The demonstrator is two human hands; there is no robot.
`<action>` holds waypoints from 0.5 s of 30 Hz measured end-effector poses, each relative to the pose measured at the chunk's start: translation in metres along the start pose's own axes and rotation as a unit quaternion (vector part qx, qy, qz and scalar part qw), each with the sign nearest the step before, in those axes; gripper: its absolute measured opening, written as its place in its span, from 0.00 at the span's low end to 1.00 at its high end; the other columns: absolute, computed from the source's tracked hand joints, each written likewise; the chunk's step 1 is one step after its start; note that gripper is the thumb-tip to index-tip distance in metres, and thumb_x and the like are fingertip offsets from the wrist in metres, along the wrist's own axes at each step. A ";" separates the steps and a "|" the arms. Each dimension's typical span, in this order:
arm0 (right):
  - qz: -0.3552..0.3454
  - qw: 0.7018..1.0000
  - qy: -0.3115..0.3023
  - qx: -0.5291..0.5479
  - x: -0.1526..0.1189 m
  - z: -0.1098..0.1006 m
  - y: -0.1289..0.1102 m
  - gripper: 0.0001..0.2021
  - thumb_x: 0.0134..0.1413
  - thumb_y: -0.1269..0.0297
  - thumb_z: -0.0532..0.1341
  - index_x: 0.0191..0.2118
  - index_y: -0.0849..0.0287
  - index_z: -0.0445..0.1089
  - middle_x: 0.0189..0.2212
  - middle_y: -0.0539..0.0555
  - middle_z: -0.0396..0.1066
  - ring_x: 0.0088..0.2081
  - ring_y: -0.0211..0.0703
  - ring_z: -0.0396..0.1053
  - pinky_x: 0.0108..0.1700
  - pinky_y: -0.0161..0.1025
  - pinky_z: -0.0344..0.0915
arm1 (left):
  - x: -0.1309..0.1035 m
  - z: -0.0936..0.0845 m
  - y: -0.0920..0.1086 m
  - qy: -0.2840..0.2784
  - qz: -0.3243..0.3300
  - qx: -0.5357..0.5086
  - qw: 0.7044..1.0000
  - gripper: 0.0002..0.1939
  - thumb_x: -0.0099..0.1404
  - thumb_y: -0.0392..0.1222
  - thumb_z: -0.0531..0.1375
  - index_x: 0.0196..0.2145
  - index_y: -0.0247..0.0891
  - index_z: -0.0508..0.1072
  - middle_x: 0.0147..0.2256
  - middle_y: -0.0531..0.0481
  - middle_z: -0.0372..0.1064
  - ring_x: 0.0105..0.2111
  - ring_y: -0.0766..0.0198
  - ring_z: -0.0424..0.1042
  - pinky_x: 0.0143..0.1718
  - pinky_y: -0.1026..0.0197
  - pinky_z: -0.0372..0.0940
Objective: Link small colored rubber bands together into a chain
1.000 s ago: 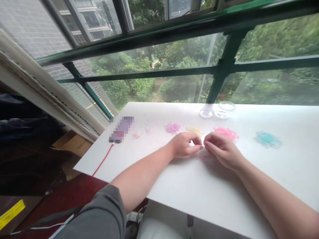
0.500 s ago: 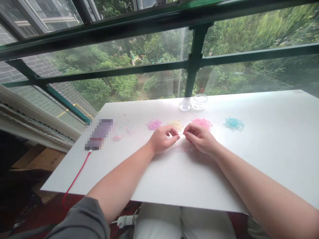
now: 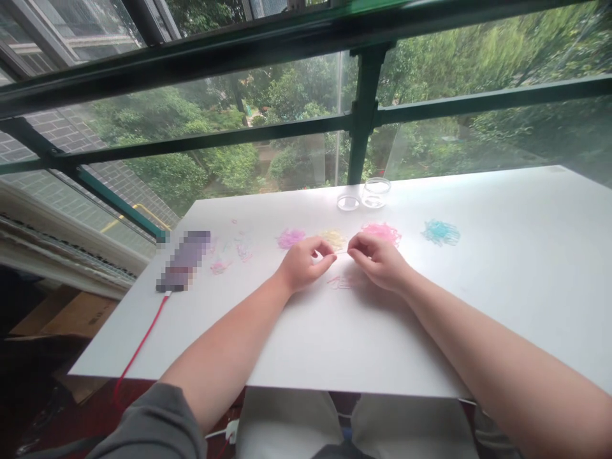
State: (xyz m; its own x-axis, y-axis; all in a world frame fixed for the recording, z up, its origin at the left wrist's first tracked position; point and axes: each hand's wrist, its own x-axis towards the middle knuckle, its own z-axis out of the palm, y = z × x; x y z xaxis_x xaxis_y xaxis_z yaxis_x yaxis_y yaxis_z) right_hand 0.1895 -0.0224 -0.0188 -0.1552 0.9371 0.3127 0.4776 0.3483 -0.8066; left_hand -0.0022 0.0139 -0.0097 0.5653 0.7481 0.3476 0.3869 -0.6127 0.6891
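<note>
Between my fingertips runs a thin pink elastic band [image 3: 342,253], held just above the table. My left hand [image 3: 303,264] pinches one end, while the fingers of my right hand [image 3: 380,260] are closed on the other. Below them lie a few loose pink bands [image 3: 340,282]. Just beyond my hands are a purple pile [image 3: 290,239], a yellow pile [image 3: 333,238] and a bright pink pile [image 3: 382,233] of similar bands. My hands partly cover these piles. A teal pile [image 3: 440,232] sits farther right.
The white table [image 3: 191,344] stands against a green-framed window. A clear round jar [image 3: 377,193] and its lid [image 3: 348,203] are at the back edge. Scattered mixed bands [image 3: 243,248] lie at left, beside a blurred-out phone [image 3: 184,261] with a red cable [image 3: 143,347].
The view has shifted slightly. My fingertips keep their pinch on the band, and the gap between my hands is a little wider.
</note>
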 end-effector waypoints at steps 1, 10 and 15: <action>-0.001 1.000 -0.016 0.000 -0.001 0.000 -0.002 0.02 0.50 0.69 0.54 0.28 0.59 0.62 0.21 0.47 0.59 0.24 0.34 0.57 0.28 0.34 0.54 | 0.000 0.000 -0.002 0.006 -0.012 0.003 1.000 0.06 0.58 0.41 0.57 0.30 0.35 0.70 0.30 0.50 0.71 0.31 0.66 0.69 0.34 0.64 0.62; 0.005 0.994 -0.105 0.014 -0.004 -0.002 -0.009 0.03 0.46 0.72 0.53 0.25 0.59 0.60 0.18 0.46 0.59 0.22 0.33 0.56 0.24 0.32 0.53 | 0.002 0.000 -0.010 0.049 -0.099 0.010 0.994 0.08 0.58 0.42 0.57 0.30 0.35 0.71 0.29 0.50 0.72 0.29 0.66 0.69 0.29 0.65 0.62; 0.005 0.994 -0.107 0.011 -0.003 -0.002 -0.008 0.03 0.47 0.71 0.53 0.26 0.59 0.61 0.19 0.47 0.60 0.22 0.34 0.57 0.24 0.32 0.54 | 0.001 0.000 -0.011 0.021 -0.090 -0.020 0.995 0.08 0.57 0.43 0.58 0.30 0.35 0.71 0.28 0.50 0.71 0.28 0.67 0.68 0.29 0.66 0.62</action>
State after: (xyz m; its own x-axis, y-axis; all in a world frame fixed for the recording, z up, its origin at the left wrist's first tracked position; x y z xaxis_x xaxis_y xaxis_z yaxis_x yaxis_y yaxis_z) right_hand 0.1882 -0.0283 -0.0128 -0.3324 0.9235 0.1917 0.4624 0.3367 -0.8203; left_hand -0.0062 0.0211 -0.0169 0.4572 0.8558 0.2421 0.4496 -0.4572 0.7673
